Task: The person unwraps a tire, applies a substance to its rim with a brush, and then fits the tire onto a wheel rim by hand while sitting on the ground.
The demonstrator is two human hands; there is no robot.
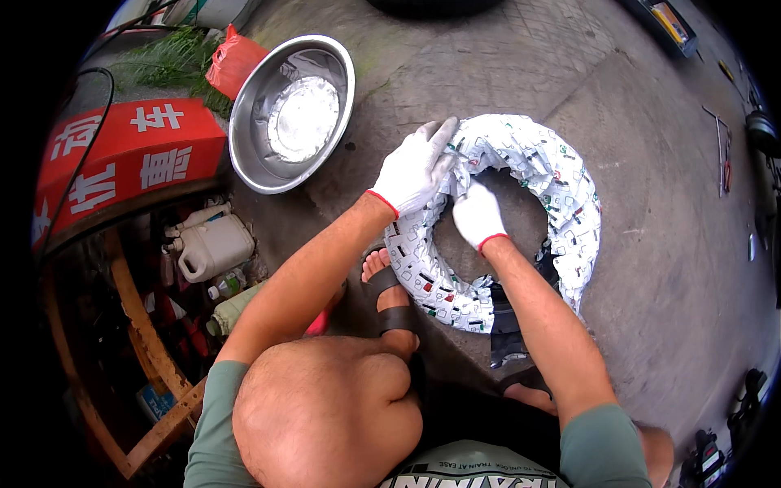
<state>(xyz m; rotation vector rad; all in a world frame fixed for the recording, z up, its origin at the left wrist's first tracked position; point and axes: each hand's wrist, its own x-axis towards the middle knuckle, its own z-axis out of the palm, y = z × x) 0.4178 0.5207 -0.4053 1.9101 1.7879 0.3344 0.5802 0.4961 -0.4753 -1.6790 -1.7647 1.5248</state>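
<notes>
A tire wrapped in white printed wrapping film (569, 195) lies flat on the ground in front of me. Its near side shows a black part (506, 325) where the white film stops. Both hands wear white knit gloves with red cuffs. My left hand (416, 167) rests on the ring's upper left, its fingers stretched out over the film. Inside the ring's hole, my right hand (478, 215) is closed at the inner edge, gripping a bunched fold of the film; its fingertips are partly hidden.
A steel basin (244, 134) leans at the upper left beside a red plastic bag (232, 65). Left of me are a red sign (130, 154), a beige jug (213, 248) and a wooden frame (154, 350). Tools (724, 159) lie far right; a tray (669, 26) sits upper right.
</notes>
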